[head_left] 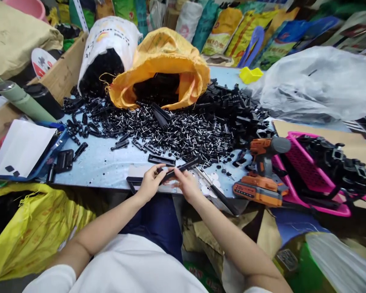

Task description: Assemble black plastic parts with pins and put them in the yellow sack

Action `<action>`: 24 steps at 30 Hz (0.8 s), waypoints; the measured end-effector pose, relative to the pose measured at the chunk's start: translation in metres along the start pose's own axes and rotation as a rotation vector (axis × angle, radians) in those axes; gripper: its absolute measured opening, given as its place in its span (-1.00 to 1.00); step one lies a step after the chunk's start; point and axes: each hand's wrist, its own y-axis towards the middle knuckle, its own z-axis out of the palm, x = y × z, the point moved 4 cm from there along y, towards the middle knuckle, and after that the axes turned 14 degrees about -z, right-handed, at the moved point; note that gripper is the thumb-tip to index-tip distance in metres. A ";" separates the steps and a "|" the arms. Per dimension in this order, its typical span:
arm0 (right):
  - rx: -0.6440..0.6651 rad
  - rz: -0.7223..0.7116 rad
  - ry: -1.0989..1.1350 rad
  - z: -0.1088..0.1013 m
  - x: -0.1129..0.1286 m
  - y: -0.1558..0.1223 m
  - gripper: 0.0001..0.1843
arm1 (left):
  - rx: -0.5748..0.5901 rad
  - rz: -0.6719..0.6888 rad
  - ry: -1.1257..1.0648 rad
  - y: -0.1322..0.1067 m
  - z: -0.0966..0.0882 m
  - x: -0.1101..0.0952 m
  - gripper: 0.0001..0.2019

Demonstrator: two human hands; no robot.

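Note:
At the table's front edge, my left hand (151, 184) and my right hand (188, 186) are closed on one long black plastic bar (187, 164). The bar slants up to the right, its far end pointing toward the pile. My left fingertips pinch around its near end, where a small dark piece may also be held; I cannot make it out. Just behind the hands lies another black slotted bar (161, 160). Under my left wrist, a black angled part (134, 179) rests on the edge. Right of my right hand is a tool with a black handle (221, 197).
A heap of small black parts and metal pins (189, 134) spreads behind the hands. Further back is an open orange sack (167, 44). An orange cordless drill (260, 187) stands at right, beside a pink basket (320, 173) of black parts. A blue tray (59, 140) is left.

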 end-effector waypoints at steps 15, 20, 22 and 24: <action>0.796 -0.442 -1.133 0.021 -0.027 -0.033 -0.60 | 0.220 0.299 1.331 0.007 -0.033 0.019 -0.27; 0.785 -0.397 -1.158 0.024 -0.016 -0.034 -0.58 | 0.178 0.371 1.344 0.008 -0.031 0.028 -0.28; 0.806 -0.385 -1.157 0.025 -0.009 -0.034 -0.58 | 0.167 0.363 1.304 0.006 -0.032 0.028 -0.30; 0.828 -0.361 -1.151 0.025 -0.003 -0.033 -0.57 | 0.170 0.356 1.268 0.005 -0.034 0.027 -0.29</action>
